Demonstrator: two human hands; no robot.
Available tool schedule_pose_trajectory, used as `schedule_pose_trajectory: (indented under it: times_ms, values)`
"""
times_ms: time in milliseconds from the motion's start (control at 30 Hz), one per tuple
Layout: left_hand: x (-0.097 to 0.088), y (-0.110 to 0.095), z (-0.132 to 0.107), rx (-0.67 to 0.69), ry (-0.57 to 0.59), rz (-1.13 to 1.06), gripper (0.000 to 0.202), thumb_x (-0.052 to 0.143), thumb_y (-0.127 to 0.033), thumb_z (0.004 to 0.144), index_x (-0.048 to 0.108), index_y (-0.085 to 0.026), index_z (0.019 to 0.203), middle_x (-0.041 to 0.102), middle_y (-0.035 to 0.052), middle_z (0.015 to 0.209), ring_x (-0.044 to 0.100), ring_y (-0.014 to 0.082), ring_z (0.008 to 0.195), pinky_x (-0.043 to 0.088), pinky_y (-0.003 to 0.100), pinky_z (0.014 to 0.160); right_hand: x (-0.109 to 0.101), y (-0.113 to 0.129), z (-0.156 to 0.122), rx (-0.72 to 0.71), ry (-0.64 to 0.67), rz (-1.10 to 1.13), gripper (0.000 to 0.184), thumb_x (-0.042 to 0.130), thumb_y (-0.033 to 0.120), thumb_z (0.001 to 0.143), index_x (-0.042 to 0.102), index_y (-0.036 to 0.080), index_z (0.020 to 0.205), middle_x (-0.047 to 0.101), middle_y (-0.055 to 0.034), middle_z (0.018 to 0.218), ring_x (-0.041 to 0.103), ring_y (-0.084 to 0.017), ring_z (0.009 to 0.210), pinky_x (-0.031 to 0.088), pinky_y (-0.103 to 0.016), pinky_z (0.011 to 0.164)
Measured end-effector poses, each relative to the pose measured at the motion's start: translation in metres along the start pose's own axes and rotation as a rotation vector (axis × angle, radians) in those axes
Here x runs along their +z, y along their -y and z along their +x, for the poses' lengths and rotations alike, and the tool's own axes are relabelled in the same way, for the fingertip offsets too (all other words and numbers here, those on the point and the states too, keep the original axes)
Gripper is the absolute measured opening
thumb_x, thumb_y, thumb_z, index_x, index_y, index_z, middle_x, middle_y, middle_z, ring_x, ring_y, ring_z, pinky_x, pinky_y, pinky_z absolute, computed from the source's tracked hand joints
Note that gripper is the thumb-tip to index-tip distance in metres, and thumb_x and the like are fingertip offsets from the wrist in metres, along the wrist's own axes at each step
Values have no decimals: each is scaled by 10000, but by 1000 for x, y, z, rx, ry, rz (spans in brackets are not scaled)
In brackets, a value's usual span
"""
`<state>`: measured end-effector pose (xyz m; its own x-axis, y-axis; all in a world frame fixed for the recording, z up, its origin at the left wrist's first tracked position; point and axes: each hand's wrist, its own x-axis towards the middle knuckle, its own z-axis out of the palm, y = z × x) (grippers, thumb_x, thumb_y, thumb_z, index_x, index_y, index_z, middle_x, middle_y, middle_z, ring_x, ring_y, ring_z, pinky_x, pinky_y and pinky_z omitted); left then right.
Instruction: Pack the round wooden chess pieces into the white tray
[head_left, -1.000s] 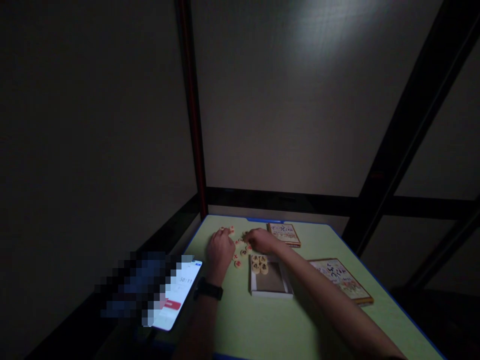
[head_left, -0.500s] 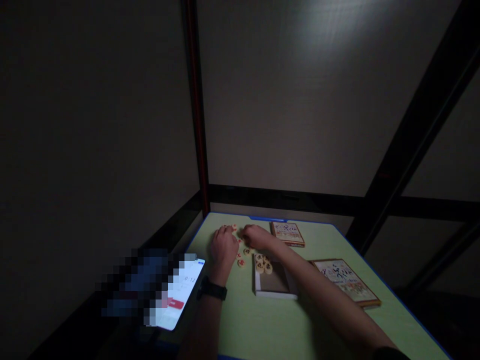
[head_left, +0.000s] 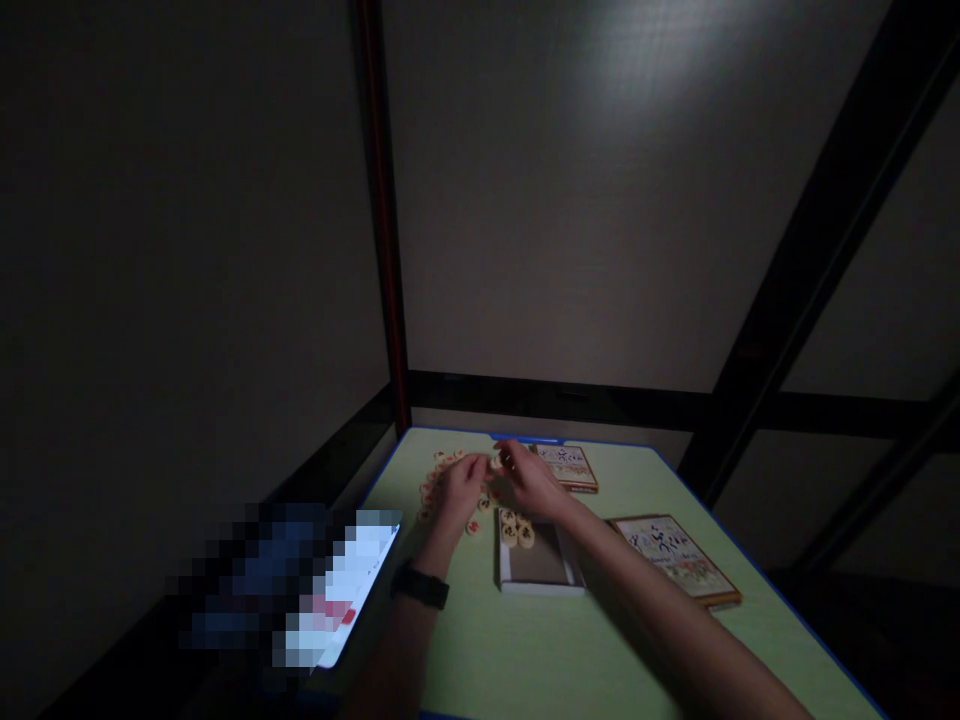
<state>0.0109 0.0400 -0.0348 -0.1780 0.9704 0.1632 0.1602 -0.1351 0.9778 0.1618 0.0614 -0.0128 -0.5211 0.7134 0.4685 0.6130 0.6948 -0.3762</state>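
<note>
Since half a second ago, the left hand (head_left: 460,490) has turned inward toward the right hand (head_left: 531,478), uncovering a cluster of red-marked pieces (head_left: 426,490), and the fingertips of both hands now nearly meet beyond the open box (head_left: 541,562). Between those fingertips, past the far left corner of the open box, shows a pale disc (head_left: 496,462). It is too small and dim to tell which grip is pinching it; the left fingers lie close together, and whether either grip is fully closed I cannot tell.

Four black-marked discs (head_left: 526,535) sit in the far left corner of the open box, grouped closely. The red-marked pieces lie loose to its left and beyond it; one black-marked piece (head_left: 485,504) and a single red-marked disc (head_left: 473,527) are just beside its left edge. The right forearm passes over its far right corner.

Right of the open box lies a decorated flat box (head_left: 682,560), and beyond it a smaller-looking one (head_left: 568,467). Well to its left, a phone (head_left: 365,575) glows. All the pieces rest on the pale green counter (head_left: 495,650) except the pale disc and those boxed.
</note>
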Motion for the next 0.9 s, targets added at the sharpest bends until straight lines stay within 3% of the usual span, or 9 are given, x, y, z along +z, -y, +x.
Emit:
schedule_pose_trajectory:
  times_ms: [133,200,333,500,700,900]
  values:
    - [16,0,-11,-45,219,-458,354,762,-436,760,691,-139,939,705,65,879,646,152,768,509,249,697,-4,3,-31,-14,-155,69,326,480,81,864,512,165,1178,660,-113,1022,613,-213,905,479,-338,813]
    - [20,-3,-17,-69,264,-530,397,829,-430,686,686,-138,915,690,49,861,632,133,744,503,235,681,-4,5,-43,-4,-183,90,301,490,116,882,526,167,1177,666,-120,1032,620,-220,915,495,-363,832]
    - [19,-10,-24,-114,329,-597,387,849,-424,667,643,-148,843,646,16,831,610,105,717,478,215,657,-9,6,-60,35,-305,171,320,512,208,920,539,184,1238,687,-117,1064,647,-222,906,528,-386,841]
    - [17,-11,-25,-144,426,-537,485,824,-554,641,590,-154,784,588,-19,736,555,82,643,420,200,593,-18,13,-70,-10,-428,208,195,542,214,924,637,216,1094,698,-89,1045,654,-221,943,544,-372,849]
    - [18,-6,-25,-101,466,-344,557,747,-668,653,555,-159,776,484,-71,616,440,58,529,304,198,492,-12,21,-74,-115,-370,151,183,522,191,936,625,207,1086,680,-96,1026,634,-218,951,537,-357,854]
    - [19,-8,-26,-62,507,-267,559,710,-691,672,537,-166,754,482,-72,601,439,56,526,294,196,486,-11,21,-77,-65,-297,48,182,493,185,930,580,200,1089,665,-114,1007,619,-237,939,519,-374,858]
